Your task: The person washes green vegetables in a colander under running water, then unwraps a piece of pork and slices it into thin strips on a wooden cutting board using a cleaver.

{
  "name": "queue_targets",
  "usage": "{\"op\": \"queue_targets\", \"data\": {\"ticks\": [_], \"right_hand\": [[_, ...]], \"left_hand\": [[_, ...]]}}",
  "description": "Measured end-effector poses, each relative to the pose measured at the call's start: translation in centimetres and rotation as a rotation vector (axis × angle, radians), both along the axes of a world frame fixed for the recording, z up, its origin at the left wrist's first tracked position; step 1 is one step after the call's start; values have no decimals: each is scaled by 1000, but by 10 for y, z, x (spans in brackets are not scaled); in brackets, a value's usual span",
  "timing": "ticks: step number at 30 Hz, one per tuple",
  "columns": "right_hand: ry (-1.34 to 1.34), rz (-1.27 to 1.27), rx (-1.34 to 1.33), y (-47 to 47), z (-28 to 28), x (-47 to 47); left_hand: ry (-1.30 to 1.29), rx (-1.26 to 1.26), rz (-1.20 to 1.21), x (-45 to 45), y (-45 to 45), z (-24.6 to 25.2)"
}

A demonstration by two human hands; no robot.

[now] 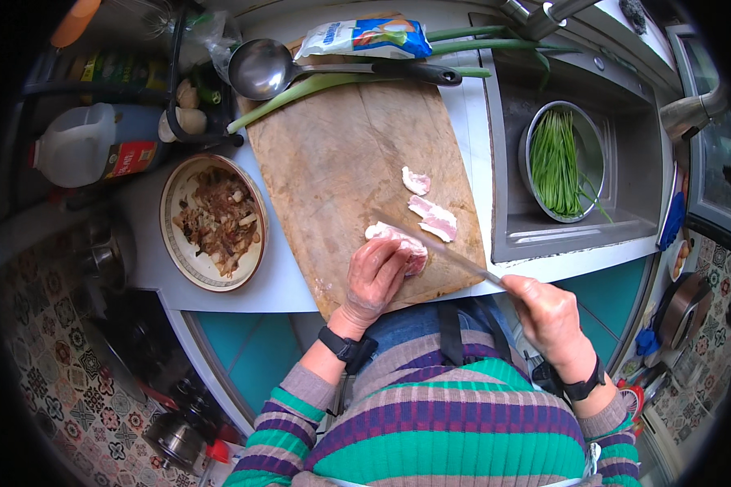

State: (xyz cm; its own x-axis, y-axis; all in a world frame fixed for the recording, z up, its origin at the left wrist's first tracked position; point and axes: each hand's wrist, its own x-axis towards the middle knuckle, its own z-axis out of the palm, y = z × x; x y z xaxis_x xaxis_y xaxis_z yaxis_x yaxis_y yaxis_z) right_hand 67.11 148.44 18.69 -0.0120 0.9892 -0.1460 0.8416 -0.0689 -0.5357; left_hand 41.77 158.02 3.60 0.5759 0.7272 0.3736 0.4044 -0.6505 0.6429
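My left hand (374,277) presses a piece of raw fatty meat (415,263) down near the front edge of a worn wooden cutting board (341,152). In my right hand (545,313) is the handle of a kitchen knife (448,251), its blade seen nearly edge-on along the right side of the meat. My fingers hide part of the meat. Just beyond the blade lie two cut pieces, a larger slice of meat (434,219) and a smaller slice of meat (416,181).
Across the board's back lie a metal ladle (268,70), green scallion stalks (317,91) and a printed plastic packet (365,38). A bowl of brown chopped food (172,243) stands left. Right, the sink (615,234) holds a metal bowl (596,143) of green stalks (554,164).
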Motion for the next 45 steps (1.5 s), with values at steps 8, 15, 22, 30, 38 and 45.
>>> {"op": "queue_targets", "data": {"ticks": [8,15,22,30,38,45], "right_hand": [[-281,151,-113,-9,15,-17],[-314,160,-134,-12,17,-19],[-234,192,-133,19,-9,-33],[-144,222,-253,19,3,-20],[-60,238,-198,51,-35,-51],[-175,226,-361,15,-7,-26]], "left_hand": [[-4,-111,-32,-7,-5,-15],[29,-125,-15,-8,-5,-19],[44,-129,-12,-5,-1,-13],[31,-171,9,-1,1,-8],[-1,-118,52,0,1,-9],[-14,-154,39,-1,0,-10]]}}
